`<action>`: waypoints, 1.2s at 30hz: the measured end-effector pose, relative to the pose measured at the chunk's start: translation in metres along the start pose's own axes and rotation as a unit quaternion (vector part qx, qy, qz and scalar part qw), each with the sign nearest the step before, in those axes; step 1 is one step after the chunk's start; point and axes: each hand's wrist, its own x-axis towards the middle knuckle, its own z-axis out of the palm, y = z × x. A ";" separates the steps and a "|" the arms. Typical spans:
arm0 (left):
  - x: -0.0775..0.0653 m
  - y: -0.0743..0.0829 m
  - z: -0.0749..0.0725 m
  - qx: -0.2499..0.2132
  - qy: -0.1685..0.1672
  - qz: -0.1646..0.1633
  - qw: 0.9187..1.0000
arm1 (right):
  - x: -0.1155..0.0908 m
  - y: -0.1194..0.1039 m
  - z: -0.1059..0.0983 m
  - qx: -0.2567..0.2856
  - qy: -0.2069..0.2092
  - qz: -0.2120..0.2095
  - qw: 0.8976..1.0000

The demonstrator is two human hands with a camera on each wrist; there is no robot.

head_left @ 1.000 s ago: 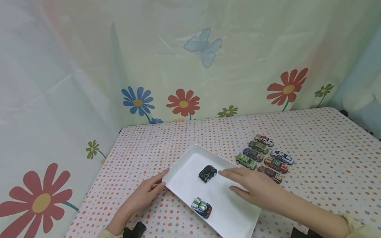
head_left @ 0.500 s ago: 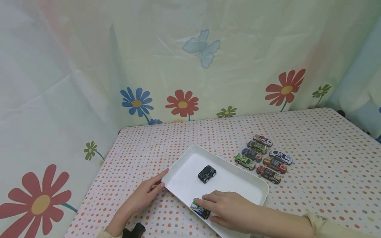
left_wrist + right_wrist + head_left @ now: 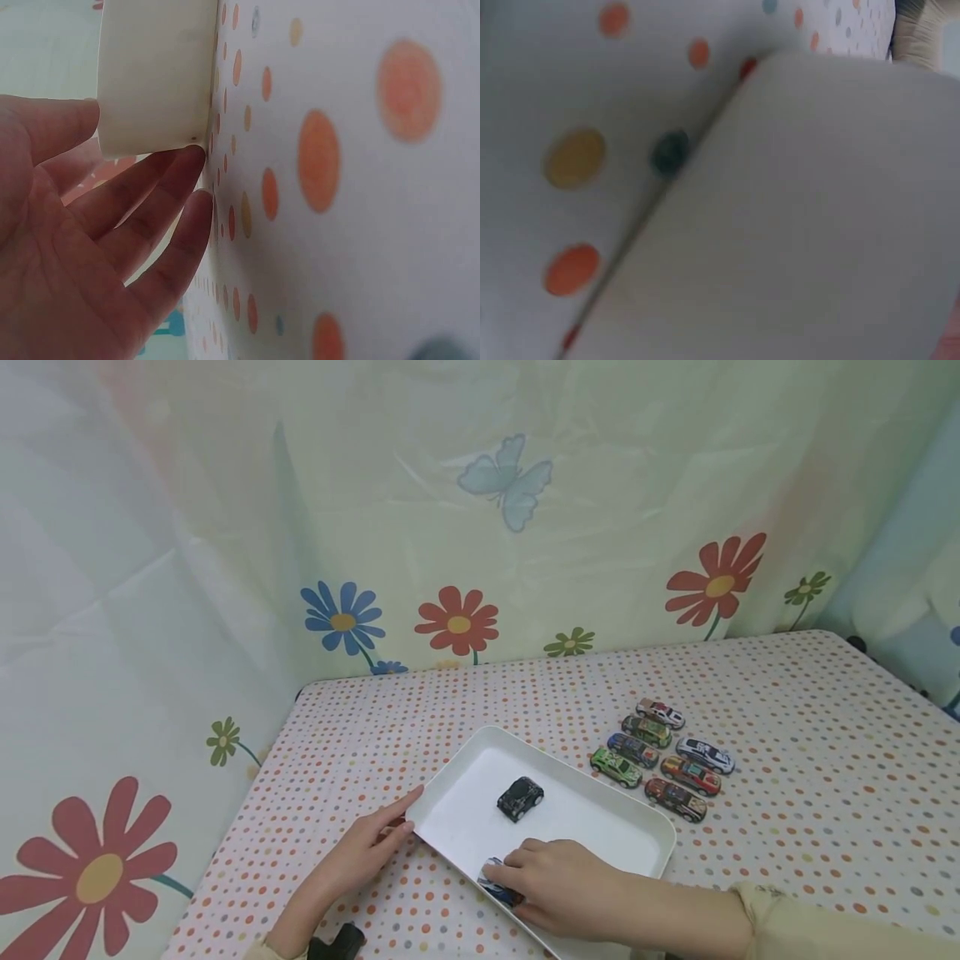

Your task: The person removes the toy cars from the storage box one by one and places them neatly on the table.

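A white rectangular tray (image 3: 592, 827) lies at a slant near the front of the table. Inside it, my right hand (image 3: 562, 885) pinches a toy car (image 3: 491, 881) between thumb and fingers near the tray's front-left edge; the fingers cover much of that car. Another toy car, black (image 3: 521, 798), sits in the tray beyond the hand. My left hand (image 3: 363, 852) touches the tray's left corner with loosely extended fingers. The left wrist view shows this hand (image 3: 90, 232) against the tray's outer wall (image 3: 154, 75). Only the tray's wall (image 3: 795, 217) fills the right wrist view.
Several toy cars lie in two rows to the right behind the tray, among them a green one (image 3: 615, 767), a white one (image 3: 705, 755) and a red one (image 3: 690, 775). A dotted cloth (image 3: 810, 735) covers the table. A flowered curtain (image 3: 615, 527) hangs behind.
My right hand has come from beside the black toy car to the one near the front edge and now pinches it. The left hand stays at the tray's corner.
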 end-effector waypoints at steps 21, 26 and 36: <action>0.000 -0.001 -0.001 -0.014 -0.008 0.005 1.000 | 0.017 -0.005 -0.011 0.052 -0.021 0.035 0.998; 0.000 -0.002 -0.001 -0.014 -0.008 0.006 1.000 | 0.013 -0.003 -0.013 0.077 -0.014 0.041 0.996; 0.000 0.000 -0.001 -0.029 -0.006 0.000 1.000 | -0.007 0.015 -0.027 0.164 0.026 0.064 0.984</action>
